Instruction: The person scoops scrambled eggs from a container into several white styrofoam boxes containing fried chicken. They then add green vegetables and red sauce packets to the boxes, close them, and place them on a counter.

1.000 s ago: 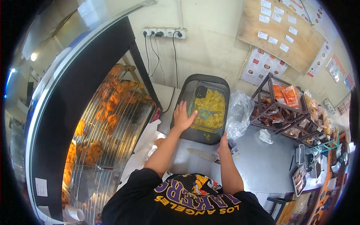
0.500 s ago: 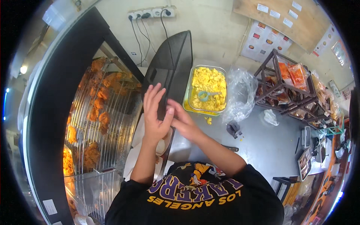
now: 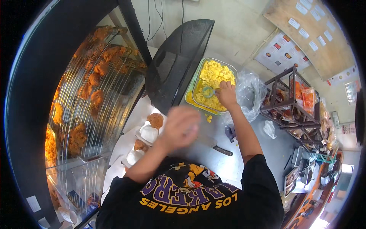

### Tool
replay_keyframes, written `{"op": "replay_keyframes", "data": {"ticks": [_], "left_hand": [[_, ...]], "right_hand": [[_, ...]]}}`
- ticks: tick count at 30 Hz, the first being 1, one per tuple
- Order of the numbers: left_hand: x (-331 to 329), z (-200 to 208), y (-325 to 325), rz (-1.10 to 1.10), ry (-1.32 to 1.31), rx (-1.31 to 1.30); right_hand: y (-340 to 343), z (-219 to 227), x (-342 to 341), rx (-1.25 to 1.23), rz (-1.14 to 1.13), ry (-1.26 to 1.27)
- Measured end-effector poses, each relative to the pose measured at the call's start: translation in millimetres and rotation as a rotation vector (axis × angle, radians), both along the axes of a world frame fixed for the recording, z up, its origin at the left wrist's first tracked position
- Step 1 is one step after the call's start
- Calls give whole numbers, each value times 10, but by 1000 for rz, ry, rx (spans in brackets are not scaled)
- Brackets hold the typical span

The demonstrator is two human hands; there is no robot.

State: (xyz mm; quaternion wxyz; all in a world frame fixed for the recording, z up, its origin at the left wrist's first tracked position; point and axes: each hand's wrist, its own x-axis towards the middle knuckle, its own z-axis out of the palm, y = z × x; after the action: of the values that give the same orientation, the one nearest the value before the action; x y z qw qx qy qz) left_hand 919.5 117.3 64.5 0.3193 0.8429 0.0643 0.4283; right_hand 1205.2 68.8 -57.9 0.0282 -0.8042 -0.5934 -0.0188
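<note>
My right hand (image 3: 227,94) is closed on the handle of a pale blue-green scoop (image 3: 208,92). Its round bowl rests in yellow scrambled egg (image 3: 215,72), which fills a rectangular glass dish (image 3: 187,97). Motion smears my left hand (image 3: 181,128), raised above the counter between that dish and the food boxes, so its fingers are unclear. Below and left of it, paper boxes (image 3: 114,168) hold white rice (image 3: 148,131) beside pieces of fried chicken (image 3: 155,120).
A knife (image 3: 223,150) lies on the metal counter (image 3: 206,160). Left stands a heated cabinet with fried chicken on wire racks (image 3: 103,110). A black mesh-sided holder (image 3: 167,72) leans near the wall. Rightward are a clear plastic bag (image 3: 249,91) and a brown rack (image 3: 291,101) of packets.
My hands have parted from each other. The right one has reached to the egg dish and taken hold of the scoop. The view has shifted, showing more of the boxes and knife.
</note>
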Motion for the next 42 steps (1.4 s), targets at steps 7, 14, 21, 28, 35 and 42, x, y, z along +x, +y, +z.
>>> {"op": "replay_keyframes", "data": {"ticks": [7,14,21,28,35,42], "left_hand": [[450,-1445,-236,39,364,-1062],[768,-2148,142,341,488,-886],[922,-2025,161,377,521,-852],[964,-2077,149,373,457,-911],[966,-2070,184,409,488,-911],[978,-2173,188,406,443,-897]], "right_hand": [[266,202,194,-61,145,59],[148,-52,-281,-491,251,-1],[-30,124,-424,-394,187,54],[-30,-91,-368,-121,140,426],[174,141,-358,-243,18,96],[138,-131,-782,-174,-6,182]]}}
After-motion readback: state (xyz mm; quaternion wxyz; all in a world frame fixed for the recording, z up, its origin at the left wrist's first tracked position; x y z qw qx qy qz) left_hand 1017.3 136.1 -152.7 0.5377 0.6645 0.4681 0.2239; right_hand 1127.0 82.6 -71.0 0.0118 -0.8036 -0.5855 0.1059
